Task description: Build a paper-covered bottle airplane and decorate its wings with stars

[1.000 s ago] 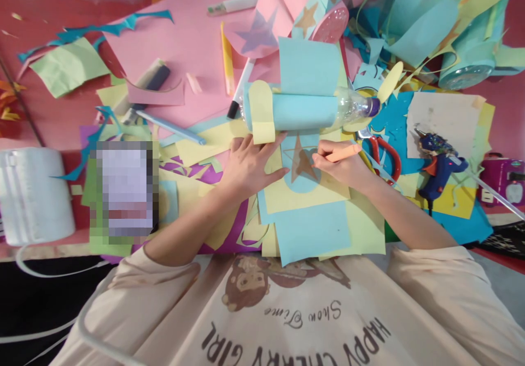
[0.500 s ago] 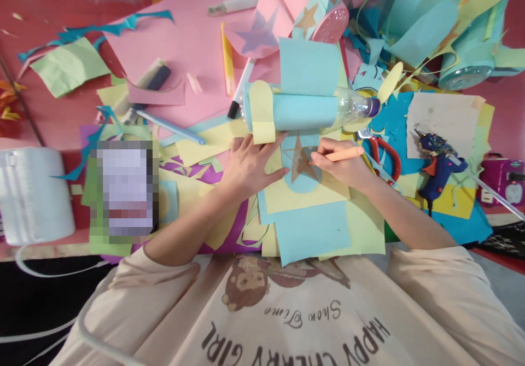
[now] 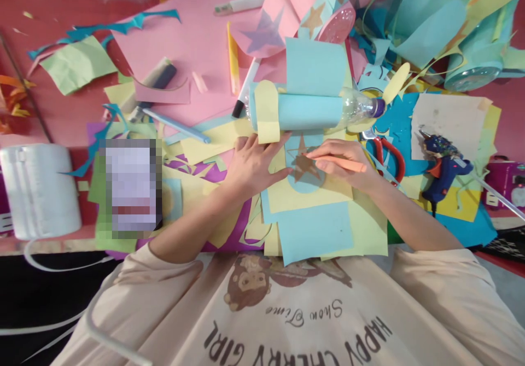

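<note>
The right hand [image 3: 342, 161] has its fingers closed around an orange pen [image 3: 348, 163], the tip at a brown star [image 3: 307, 169] whose left arm shows as outline only. The star sits within the rounded lower edge of a blue paper piece [image 3: 296, 182], which lies on a yellow sheet [image 3: 336, 191]. The left hand [image 3: 252, 163] lies flat, fingers spread, thumb tip at the blue piece's left edge; a narrow gap between the hands leaves the star exposed. Beyond, a paper-wrapped bottle [image 3: 307, 111] runs along the piece's upper edge, so room there is tight. Red-handled scissors [image 3: 400, 166] lie just past the right forearm, and a glue gun [image 3: 445, 174] farther right. Toward the body there is more room, over a blue sheet [image 3: 315, 232] jutting past the near edge of the table [image 3: 82, 13].
</note>
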The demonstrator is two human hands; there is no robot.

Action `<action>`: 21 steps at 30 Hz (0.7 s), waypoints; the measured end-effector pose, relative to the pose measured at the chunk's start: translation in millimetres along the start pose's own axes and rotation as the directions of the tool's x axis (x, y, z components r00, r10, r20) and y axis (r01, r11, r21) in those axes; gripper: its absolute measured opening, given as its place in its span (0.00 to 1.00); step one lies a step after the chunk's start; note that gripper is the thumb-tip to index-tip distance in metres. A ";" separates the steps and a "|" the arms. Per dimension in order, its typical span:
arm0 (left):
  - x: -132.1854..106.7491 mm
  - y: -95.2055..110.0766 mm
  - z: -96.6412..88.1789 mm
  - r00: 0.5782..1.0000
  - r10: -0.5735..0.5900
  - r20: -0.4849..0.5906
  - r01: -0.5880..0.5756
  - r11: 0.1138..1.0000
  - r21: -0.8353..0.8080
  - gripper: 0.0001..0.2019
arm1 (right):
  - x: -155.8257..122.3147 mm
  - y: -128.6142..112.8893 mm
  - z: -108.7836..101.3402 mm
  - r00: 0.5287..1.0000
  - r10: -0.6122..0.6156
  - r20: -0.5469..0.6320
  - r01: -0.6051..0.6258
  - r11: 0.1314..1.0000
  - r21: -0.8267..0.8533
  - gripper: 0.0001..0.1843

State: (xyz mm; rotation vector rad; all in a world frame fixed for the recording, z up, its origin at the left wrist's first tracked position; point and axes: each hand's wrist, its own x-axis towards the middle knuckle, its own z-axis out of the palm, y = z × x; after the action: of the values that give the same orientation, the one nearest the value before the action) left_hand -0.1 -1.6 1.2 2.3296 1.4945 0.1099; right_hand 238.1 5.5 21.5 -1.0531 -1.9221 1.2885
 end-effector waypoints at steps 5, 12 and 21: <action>-0.3 -0.6 0.3 1.000 0.004 -0.007 -0.004 1.000 -0.015 0.33 | -1.0 -4.6 1.8 0.998 -0.047 -0.042 0.044 0.997 -0.064 0.11; 0.5 0.4 -1.3 1.000 0.005 0.016 -0.004 1.000 -0.023 0.34 | -1.7 -9.5 11.4 0.966 -0.239 -0.104 0.220 0.961 -0.166 0.07; 0.2 2.7 -4.3 0.999 -0.009 0.031 0.010 1.000 -0.026 0.33 | -1.1 -9.7 8.6 0.994 0.103 -0.022 -0.099 0.985 0.144 0.12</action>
State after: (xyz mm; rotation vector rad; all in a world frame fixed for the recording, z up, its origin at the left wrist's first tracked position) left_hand 1.2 -1.3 6.1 2.2932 1.4807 0.0901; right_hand 228.8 -1.6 27.5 -1.1022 -1.7457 1.4359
